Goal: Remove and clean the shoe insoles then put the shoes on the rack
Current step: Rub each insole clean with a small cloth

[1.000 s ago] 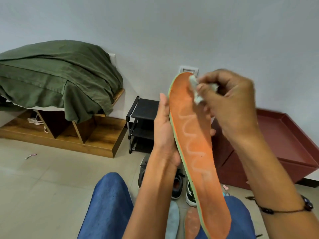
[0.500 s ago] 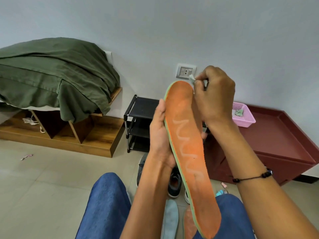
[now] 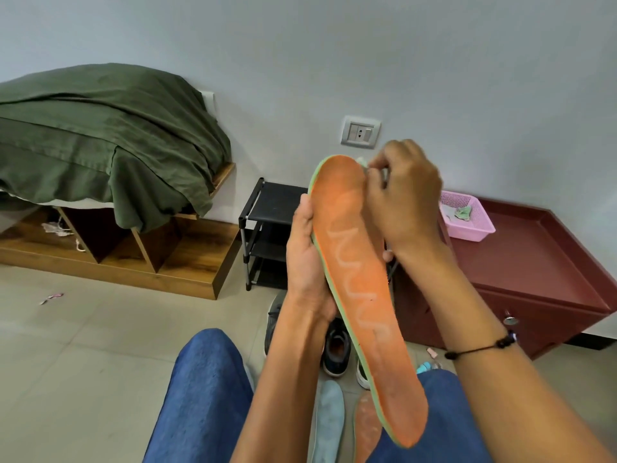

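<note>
Above pale floor tiles (image 3: 83, 355) — left fingers (image 3: 305, 208) grip orange insole (image 3: 360, 279), right fingers (image 3: 374, 177) pinch wipe (image 3: 362, 161).

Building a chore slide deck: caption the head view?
Left hand steadies orange insole; right hand wipes its tip with a wipe.

Long orange foam insole with green rim (image 3: 362, 289) held tilted upright; small white wipe (image 3: 362, 161) touching toe end.
</note>
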The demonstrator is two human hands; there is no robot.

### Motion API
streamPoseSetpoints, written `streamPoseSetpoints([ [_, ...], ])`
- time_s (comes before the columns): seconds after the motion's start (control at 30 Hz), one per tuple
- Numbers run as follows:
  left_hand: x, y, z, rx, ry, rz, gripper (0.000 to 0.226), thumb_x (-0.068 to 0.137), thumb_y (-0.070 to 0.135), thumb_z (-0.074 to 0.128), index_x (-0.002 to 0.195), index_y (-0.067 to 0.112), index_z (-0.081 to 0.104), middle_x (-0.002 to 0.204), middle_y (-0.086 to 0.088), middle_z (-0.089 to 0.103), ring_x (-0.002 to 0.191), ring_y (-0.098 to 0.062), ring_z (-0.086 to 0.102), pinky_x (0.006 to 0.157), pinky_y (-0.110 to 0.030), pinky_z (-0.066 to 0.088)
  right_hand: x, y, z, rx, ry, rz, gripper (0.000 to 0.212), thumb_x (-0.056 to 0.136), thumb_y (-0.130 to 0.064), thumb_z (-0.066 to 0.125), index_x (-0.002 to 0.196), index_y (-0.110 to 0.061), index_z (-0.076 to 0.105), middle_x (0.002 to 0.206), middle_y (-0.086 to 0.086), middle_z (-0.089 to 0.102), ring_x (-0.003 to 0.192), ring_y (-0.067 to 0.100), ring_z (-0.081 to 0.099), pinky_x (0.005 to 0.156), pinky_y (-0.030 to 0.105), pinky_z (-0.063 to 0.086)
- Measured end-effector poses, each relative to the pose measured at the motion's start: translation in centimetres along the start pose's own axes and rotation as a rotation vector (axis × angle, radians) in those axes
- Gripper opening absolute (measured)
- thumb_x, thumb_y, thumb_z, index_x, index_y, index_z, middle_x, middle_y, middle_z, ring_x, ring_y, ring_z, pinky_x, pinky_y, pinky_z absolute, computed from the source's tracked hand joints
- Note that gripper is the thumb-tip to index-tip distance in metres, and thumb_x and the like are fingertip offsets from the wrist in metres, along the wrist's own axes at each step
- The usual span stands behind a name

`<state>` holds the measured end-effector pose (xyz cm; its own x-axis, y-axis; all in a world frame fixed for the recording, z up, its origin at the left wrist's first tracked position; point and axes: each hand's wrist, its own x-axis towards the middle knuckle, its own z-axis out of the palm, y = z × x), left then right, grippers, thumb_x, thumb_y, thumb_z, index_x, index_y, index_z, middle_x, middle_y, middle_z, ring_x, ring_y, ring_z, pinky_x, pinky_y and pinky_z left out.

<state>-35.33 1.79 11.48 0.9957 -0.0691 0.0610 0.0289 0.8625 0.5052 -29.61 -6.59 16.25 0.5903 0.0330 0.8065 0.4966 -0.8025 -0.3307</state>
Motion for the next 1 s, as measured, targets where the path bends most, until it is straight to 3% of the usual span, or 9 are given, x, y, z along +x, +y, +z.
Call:
streamPoseSetpoints([
  [0.07, 0.0, 0.3, 0.0, 0.041, -0.011, -0.02, 0.061, 0.091, 0.055, 0.034, 0.09, 0.006, 0.071, 0.085, -0.015, 0.064, 0.074, -0.028, 0.062, 0.067, -0.041, 0.052, 0.2, 0.6, -0.8, 0.069, 0.029, 0.117, 0.005, 0.075, -0.002, 0.054, 0.073, -0.004, 0.058, 0.081, 0.011, 0.061, 0.072, 0.027, 0.056, 0.061, 0.026, 0.03],
  [0.17, 0.3, 0.0, -0.3, 0.015, 0.029, 0.042, 0.061, 0.097, 0.046, 0.028, 0.08, 0.01, 0.075, 0.079, -0.009, 0.069, 0.072, -0.019, 0.067, 0.067, -0.03, 0.056, -1.5, -2.3, -1.9, 0.255, -0.016, 0.076, 0.008, 0.075, -0.01, 0.059, 0.07, -0.004, 0.062, 0.074, 0.002, 0.06, 0.067, 0.013, 0.051, 0.064, 0.028, 0.04],
  [0.27, 0.5, -0.2, -0.3, -0.035, 0.027, 0.102, 0.049, 0.099, 0.042, 0.033, 0.099, 0.007, 0.067, 0.102, -0.018, 0.06, 0.107, -0.03, 0.054, 0.105, -0.04, 0.037, -3.8, -4.9, -1.3, 0.318, -0.167, -0.041, 0.009, 0.078, -0.009, 0.057, 0.073, -0.004, 0.063, 0.077, 0.005, 0.061, 0.073, 0.019, 0.056, 0.068, 0.035, 0.048],
  [0.33, 0.3, -0.3, -0.4, 0.005, 0.046, 0.102, 0.057, 0.095, 0.045, 0.036, 0.125, -0.001, 0.049, 0.126, -0.031, 0.044, 0.125, -0.038, 0.036, 0.114, -0.046, 0.02, -4.0, -4.6, -0.7, 0.275, -0.158, -0.084, 0.007, 0.08, -0.007, 0.056, 0.074, -0.006, 0.06, 0.08, 0.006, 0.06, 0.071, 0.022, 0.057, 0.063, 0.038, 0.05],
  [0.43, 0.4, -0.6, -0.5, 0.03, 0.111, 0.127, 0.061, 0.096, 0.046, 0.036, 0.126, -0.005, 0.051, 0.121, -0.027, 0.055, 0.116, -0.031, 0.052, 0.1, -0.034, 0.041, -3.5, -3.5, -0.2, 0.148, -0.091, -0.154, 0.009, 0.083, -0.008, 0.056, 0.075, -0.005, 0.057, 0.081, 0.009, 0.058, 0.064, 0.026, 0.057, 0.054, 0.032, 0.047],
  [0.5, 0.5, -1.2, -0.6, 0.087, 0.145, 0.119, 0.055, 0.099, 0.044, 0.03, 0.091, 0.008, 0.071, 0.084, -0.01, 0.068, 0.083, -0.016, 0.065, 0.075, -0.024, 0.052, -3.0, -2.6, 0.1, 0.037, -0.051, -0.135, 0.012, 0.085, -0.009, 0.054, 0.075, -0.003, 0.057, 0.079, 0.012, 0.058, 0.059, 0.031, 0.056, 0.049, 0.031, 0.042],
  [0.6, 0.3, -1.3, -0.6, 0.088, 0.116, 0.104, 0.068, 0.1, 0.042, 0.026, 0.057, 0.015, 0.07, 0.055, 0.0, 0.062, 0.05, -0.009, 0.06, 0.051, -0.016, 0.05, -1.5, -0.6, -0.1, -0.078, 0.033, 0.002, 0.015, 0.084, -0.011, 0.05, 0.075, -0.001, 0.058, 0.081, 0.016, 0.059, 0.063, 0.034, 0.057, 0.054, 0.027, 0.028],
  [0.8, 0.7, -0.1, -1.0, 0.003, 0.067, 0.114, 0.053, 0.097, 0.051, 0.03, 0.089, 0.01, 0.063, 0.089, -0.012, 0.057, 0.082, -0.021, 0.056, 0.07, -0.029, 0.049, -2.6, -2.6, -1.6, 0.112, 0.086, -0.003, 0.003, 0.076, 0.0, 0.057, 0.072, -0.001, 0.059, 0.077, 0.011, 0.058, 0.068, 0.017, 0.051, 0.058, 0.025, 0.035],
  [1.0, 0.5, -0.7, -1.1, 0.047, 0.045, 0.132, 0.052, 0.1, 0.04, 0.026, 0.091, 0.013, 0.068, 0.08, -0.005, 0.069, 0.078, -0.013, 0.067, 0.07, -0.022, 0.054, -3.4, -4.0, -0.3, 0.17, -0.026, -0.196, 0.008, 0.082, -0.006, 0.057, 0.075, -0.003, 0.06, 0.079, 0.01, 0.058, 0.063, 0.016, 0.054, 0.057, 0.018, 0.037],
])
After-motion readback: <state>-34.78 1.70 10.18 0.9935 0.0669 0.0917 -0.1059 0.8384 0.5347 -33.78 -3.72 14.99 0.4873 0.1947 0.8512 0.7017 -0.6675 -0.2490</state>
